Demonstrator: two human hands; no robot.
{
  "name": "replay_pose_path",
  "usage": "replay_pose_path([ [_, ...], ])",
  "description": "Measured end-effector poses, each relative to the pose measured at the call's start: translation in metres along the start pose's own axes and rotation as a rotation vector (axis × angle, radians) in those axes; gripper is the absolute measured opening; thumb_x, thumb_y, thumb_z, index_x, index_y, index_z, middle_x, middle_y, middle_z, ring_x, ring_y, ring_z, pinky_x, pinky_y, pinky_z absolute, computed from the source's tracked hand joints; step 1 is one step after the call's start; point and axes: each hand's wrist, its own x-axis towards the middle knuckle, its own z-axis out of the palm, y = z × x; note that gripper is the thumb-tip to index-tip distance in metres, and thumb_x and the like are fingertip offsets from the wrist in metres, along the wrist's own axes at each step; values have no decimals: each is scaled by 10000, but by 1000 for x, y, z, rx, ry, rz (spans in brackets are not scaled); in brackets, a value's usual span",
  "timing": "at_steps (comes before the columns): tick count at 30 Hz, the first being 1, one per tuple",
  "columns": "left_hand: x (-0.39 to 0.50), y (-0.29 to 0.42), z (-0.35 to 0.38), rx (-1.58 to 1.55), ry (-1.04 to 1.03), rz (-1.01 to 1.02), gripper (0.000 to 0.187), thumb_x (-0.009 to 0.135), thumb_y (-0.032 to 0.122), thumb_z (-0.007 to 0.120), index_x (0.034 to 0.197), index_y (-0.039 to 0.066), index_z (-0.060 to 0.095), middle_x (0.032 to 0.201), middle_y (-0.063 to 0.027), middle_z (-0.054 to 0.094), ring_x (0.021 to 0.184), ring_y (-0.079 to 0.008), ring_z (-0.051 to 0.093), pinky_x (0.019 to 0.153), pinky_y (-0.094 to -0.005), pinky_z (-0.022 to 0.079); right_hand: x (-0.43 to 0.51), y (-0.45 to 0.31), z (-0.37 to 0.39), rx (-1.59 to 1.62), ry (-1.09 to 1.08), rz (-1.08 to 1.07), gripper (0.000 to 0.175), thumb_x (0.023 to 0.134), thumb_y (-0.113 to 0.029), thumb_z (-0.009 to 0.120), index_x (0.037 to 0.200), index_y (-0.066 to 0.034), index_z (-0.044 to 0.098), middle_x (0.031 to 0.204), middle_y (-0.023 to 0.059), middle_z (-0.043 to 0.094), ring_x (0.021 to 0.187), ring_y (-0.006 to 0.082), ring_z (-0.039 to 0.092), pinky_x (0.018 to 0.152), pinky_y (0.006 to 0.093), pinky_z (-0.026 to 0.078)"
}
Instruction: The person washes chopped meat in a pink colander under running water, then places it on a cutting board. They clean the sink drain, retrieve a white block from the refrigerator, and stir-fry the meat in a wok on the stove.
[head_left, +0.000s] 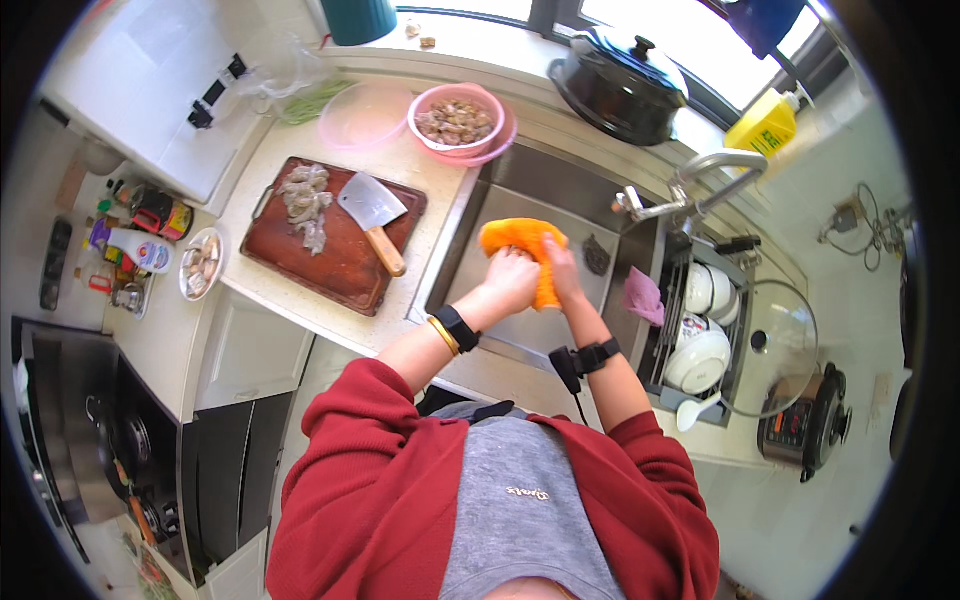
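Note:
Over the steel sink (487, 330), both of my hands hold an orange cloth (521, 231). My left hand (514, 279) has its fingers curled against the cloth's middle, and my right hand (562, 266) grips its right side. A dark scouring pad (596, 255) lies on the sink floor to the right. Left of the sink, a brown cutting board (322, 259) bears peeled raw shrimp (306, 199) and a cleaver (373, 206) with a wooden handle. Behind the board stand a pink bowl of chopped food (456, 120) and a translucent pink lid or dish (365, 116).
The faucet (705, 187) reaches over the sink's right side. A pink cloth (643, 296) hangs near a dish rack with white bowls (697, 362). A lidded black pot (622, 90) stands on the windowsill. A plate of pale food pieces (201, 264) and bottles (142, 247) are at the left.

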Motion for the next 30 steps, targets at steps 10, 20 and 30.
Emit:
replay_pose_path([
  [10, 32, 4, 14, -2241, 580, -637, 439, 956, 412, 342, 1029, 38, 559, 922, -58, 599, 841, -160, 565, 731, -316, 466, -36, -4, 55, 228, 12, -128, 430, 948, -307, 421, 1281, -36, 399, 1224, 53, 485, 1083, 157, 483, 923, 286, 384],
  [20, 46, -7, -30, -1982, 343, -723, 547, 912, 525, 364, 1194, 61, 430, 1107, -89, 522, 953, -203, 527, 790, -377, 450, -13, -109, 14, 323, -20, -44, 385, 924, -270, 476, 1224, -31, 456, 1118, 67, 552, 1013, 168, 534, 874, 312, 429],
  [30, 27, -21, -28, -1558, -30, -745, 544, 857, 398, 529, 1286, 108, 364, 1266, -100, 432, 1066, -238, 481, 813, -413, 435, 22, -302, -197, -123, 258, -338, 455, 848, -293, 597, 1166, 10, 482, 1096, 131, 584, 962, 252, 586, 837, 361, 471],
])
